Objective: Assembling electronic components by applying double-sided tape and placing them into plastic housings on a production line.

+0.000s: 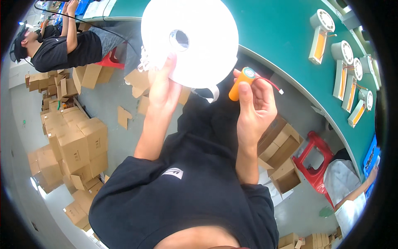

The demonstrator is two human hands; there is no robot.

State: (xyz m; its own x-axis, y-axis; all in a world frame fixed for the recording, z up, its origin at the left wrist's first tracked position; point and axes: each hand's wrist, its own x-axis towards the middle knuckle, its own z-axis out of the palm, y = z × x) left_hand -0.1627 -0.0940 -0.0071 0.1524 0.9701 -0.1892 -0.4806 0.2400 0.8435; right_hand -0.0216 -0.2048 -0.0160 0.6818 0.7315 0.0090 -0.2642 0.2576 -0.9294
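A large white reel (207, 45) with a round hole in its middle is held up in front of me by my left hand (163, 89), its thumb lying against the near face. From its lower edge a pale strip (213, 94) curls loose, and thin looped bits stick out at its left side. In my right hand (258, 110) is an orange cylindrical battery (237, 89), pinched between thumb and fingers and tilted. Its red lead ends in a small white connector (281, 91) hanging free to the right.
Along the green bench (277, 25) stand several white fan-like units (321, 35) with orange parts in their handles. Cardboard boxes (76, 141) are piled at left. A red stool (313, 166) and open cartons (282, 153) are at right. One person (68, 50) sits far left; another's arm (354, 193) shows at right.
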